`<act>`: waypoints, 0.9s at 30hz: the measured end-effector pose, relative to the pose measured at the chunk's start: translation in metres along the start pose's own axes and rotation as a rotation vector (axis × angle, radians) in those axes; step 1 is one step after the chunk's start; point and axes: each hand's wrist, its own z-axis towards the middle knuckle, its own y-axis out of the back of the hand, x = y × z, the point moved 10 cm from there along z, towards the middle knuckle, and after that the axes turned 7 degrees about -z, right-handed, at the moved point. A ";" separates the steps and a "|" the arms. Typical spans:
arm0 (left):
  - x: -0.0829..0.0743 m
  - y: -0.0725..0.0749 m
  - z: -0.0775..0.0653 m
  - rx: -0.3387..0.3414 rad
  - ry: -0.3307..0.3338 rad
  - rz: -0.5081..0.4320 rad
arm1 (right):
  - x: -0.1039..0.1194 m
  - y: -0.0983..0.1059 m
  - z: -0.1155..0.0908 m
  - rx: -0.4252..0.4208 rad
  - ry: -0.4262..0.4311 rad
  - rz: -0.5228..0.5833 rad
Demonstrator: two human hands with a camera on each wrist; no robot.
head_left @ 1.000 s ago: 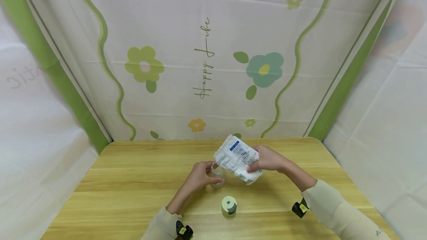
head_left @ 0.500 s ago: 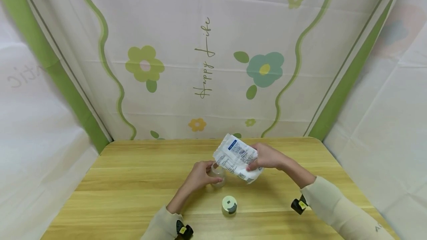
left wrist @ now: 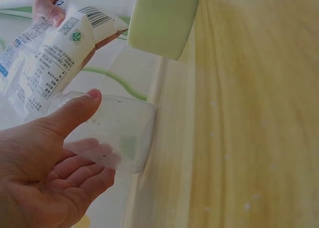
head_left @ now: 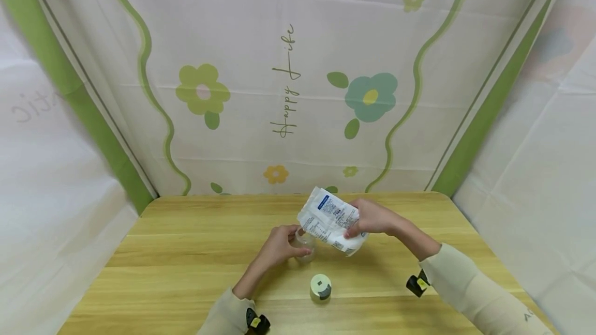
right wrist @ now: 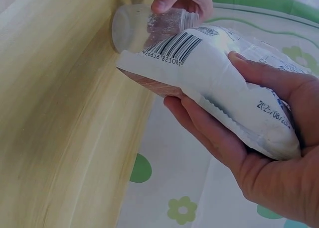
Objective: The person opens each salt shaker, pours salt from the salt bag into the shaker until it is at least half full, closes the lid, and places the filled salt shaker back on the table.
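Note:
My left hand (head_left: 278, 244) holds a small clear jar (left wrist: 127, 131) upright on the table, thumb on one side and fingers on the other. White specks show inside the jar in the right wrist view. My right hand (head_left: 372, 219) grips a white printed plastic packet (head_left: 328, 218) with a barcode and a reddish-brown side. The packet is tilted, its far left end at the jar's mouth. Whatever passes between packet and jar is hidden. Nearer the person stands a pale green cylinder (head_left: 321, 287), apart from both hands; it looks like a lid or small tub.
The wooden table (head_left: 195, 252) spreads around the hands, with a few white specks on it in the left wrist view. A white cloth (head_left: 242, 118) with printed flowers hangs behind the table, and more cloth hangs on both sides.
The packet and my right hand have shifted very slightly up and left, with the packet still at the jar's mouth. My left hand and the jar stay in place.

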 end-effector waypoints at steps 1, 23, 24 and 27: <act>0.000 0.000 0.000 0.001 0.007 -0.005 | 0.000 0.000 0.000 0.002 0.000 -0.002; 0.002 0.000 0.001 -0.003 0.027 -0.019 | 0.010 0.006 0.002 0.017 0.002 -0.037; 0.002 0.000 0.001 -0.002 0.025 -0.019 | 0.010 0.006 0.002 0.017 0.003 -0.038; 0.002 0.000 0.001 -0.001 0.024 -0.023 | 0.010 0.006 0.002 0.017 0.004 -0.042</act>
